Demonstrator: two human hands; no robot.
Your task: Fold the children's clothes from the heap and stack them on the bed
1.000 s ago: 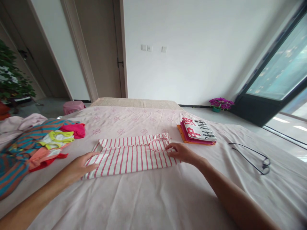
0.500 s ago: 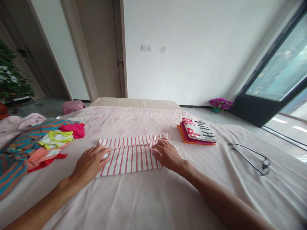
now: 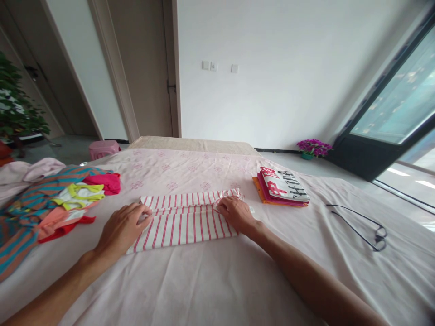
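Note:
A white garment with red stripes lies folded into a long flat strip on the bed, a crease running along its length. My left hand grips its left end, thumb and fingers pinched together on the cloth. At the other end my right hand has its fingers curled onto the fabric near the rounded, trimmed edge. Both sets of fingertips partly hide the cloth they hold. To the right of the garment sits a stack of folded clothes, white with printed characters on top, magenta and orange beneath.
A loose heap of clothes lies on the left of the pink bedsheet. Black-framed glasses rest on the right. Beyond the bed are a pink stool and purple flowers.
My left fingers have closed from lying flat to pinching the garment's left end. The lower layer has shifted and spread slightly at both ends. My right hand stays nearly in place.

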